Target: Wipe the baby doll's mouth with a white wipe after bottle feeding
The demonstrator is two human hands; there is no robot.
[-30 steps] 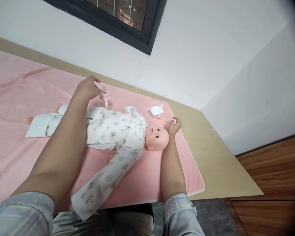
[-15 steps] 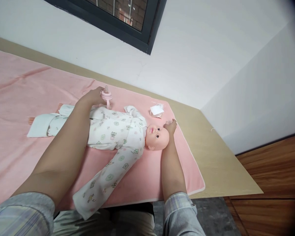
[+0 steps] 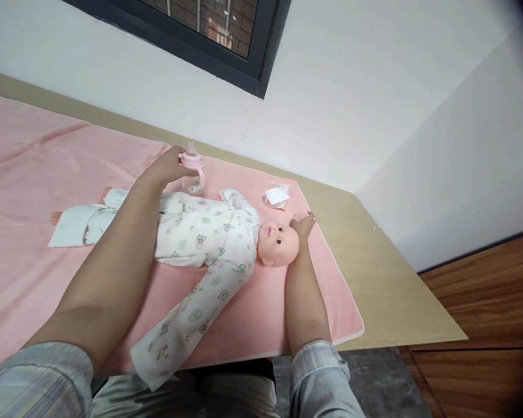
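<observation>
- Pink plastic rings the neck of the clear feeding bottle (image 3: 192,162), which is roughly upright above the pink blanket (image 3: 39,168) on the desk (image 3: 357,267), just past the doll's (image 3: 200,232) trunk; whether its base touches the blanket I cannot tell.
- The left hand (image 3: 169,165) is closed about the bottle near the collar, its fingertips partly hidden.
- The right hand (image 3: 304,225), beyond the doll's head, curls its fingers round a small clear piece (image 3: 299,217), too covered to identify.
- Bottle weight: probably light; I make out no liquid, though the lower part is hard to read.
- Bottle stiffness: the walls look rigid and likely smooth, so a loose grip might slide; the teat (image 3: 191,148) is probably soft and would bend under pressure.
- Best hold: round the body below the collar, or by the pink handle (image 3: 201,174), which faces away from the left hand; the teat makes a poor grip.
- The small clear piece looks light and thin-walled; a gentle pinch at its sides should do.
</observation>
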